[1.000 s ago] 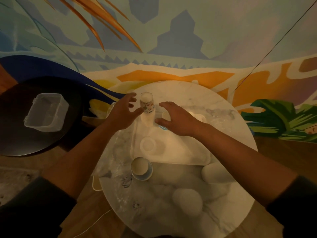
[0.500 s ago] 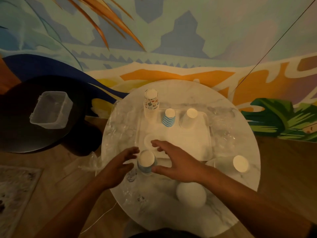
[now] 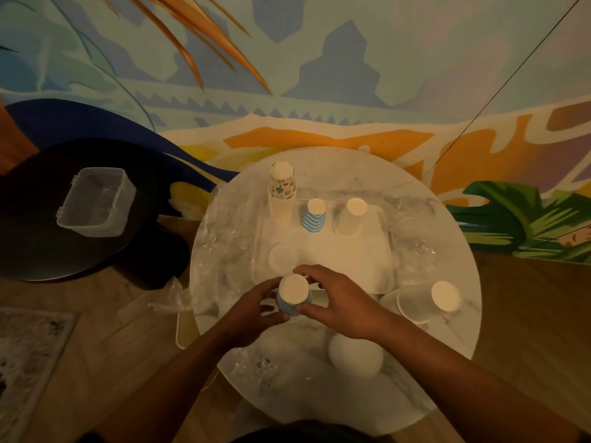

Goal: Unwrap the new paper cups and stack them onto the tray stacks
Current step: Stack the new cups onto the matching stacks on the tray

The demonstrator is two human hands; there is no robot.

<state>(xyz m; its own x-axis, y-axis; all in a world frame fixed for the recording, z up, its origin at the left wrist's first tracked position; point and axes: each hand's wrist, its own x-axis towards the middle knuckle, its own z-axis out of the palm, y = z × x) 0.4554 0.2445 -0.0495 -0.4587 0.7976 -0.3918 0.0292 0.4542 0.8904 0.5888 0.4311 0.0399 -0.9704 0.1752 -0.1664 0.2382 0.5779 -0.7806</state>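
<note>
left fingers point(image 3: 271, 284): curled round the left side of the blue-striped cup stack point(image 3: 292, 297), gripping it.
right fingers point(image 3: 307, 270): arched over the far side of the same stack, thumb pressed to its near side; grasping it.
left hand point(image 3: 252, 306): just beside the near-left corner of the tray, over the tabletop.
right hand point(image 3: 343, 302): opposite the left, at the near edge of the tray.
blue-striped cup stack: upside down, white base up, held between both hands just off the near-left corner of the tray; whether it rests on the tabletop cannot be told.
tray point(image 3: 335, 257): white, rectangular, in the middle of the round marble table point(image 3: 454, 225).
patterned cup stack point(image 3: 282, 193): tall, inverted, at the far-left corner of the tray.
blue-striped tray stack point(image 3: 315, 215): short, inverted, along the far edge, just right of the patterned one.
plain white tray stack point(image 3: 350, 217): inverted, along the far edge, right of the blue one.
white cups on their side point(image 3: 428, 300): on the tabletop near its right edge, just off the tray's near-right corner.
clear plastic wrap point(image 3: 224, 238): crumpled along the left of the tabletop; more lies to the right of the tray.
clear plastic box point(image 3: 96, 201): on a dark round side table point(image 3: 35, 238), well apart to the left.
</note>
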